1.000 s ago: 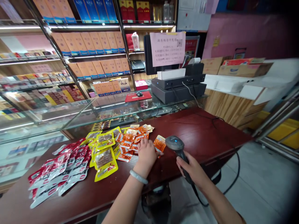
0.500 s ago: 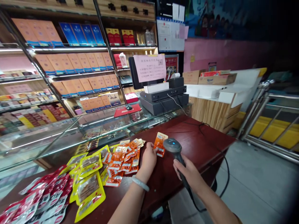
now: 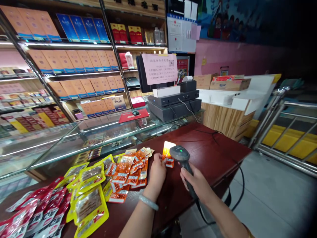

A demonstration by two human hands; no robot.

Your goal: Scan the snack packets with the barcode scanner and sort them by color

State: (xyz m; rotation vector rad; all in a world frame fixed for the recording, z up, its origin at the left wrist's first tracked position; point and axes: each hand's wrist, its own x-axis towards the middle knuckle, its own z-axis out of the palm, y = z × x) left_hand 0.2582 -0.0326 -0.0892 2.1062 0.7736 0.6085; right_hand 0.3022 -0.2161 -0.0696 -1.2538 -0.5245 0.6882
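My right hand [image 3: 196,181] is wrapped round the handle of a dark grey barcode scanner [image 3: 180,154], which shows a small green light on top. Its head points left at an orange snack packet [image 3: 169,162], whose upper part glows bright under the scanner's beam. My left hand [image 3: 158,170], with a pale bangle on the wrist, pinches the left edge of that packet. Left of this hand lies a pile of orange snack packets [image 3: 126,170]. Beyond them are yellow snack packets [image 3: 90,203], then red and silver packets [image 3: 37,215] at the table's near left.
The packets lie on a dark red wooden table [image 3: 205,142]. A glass display counter [image 3: 99,132] runs behind it, bearing a monitor with a pink sheet [image 3: 159,69] and a cash drawer [image 3: 173,109]. The scanner's cable [image 3: 241,188] hangs at the right. Metal railings [image 3: 284,132] stand further right.
The scanner's light has turned from blue to green, and its beam now lights the orange packet. The scanner has shifted slightly left. My left hand keeps its pinch on the packet.
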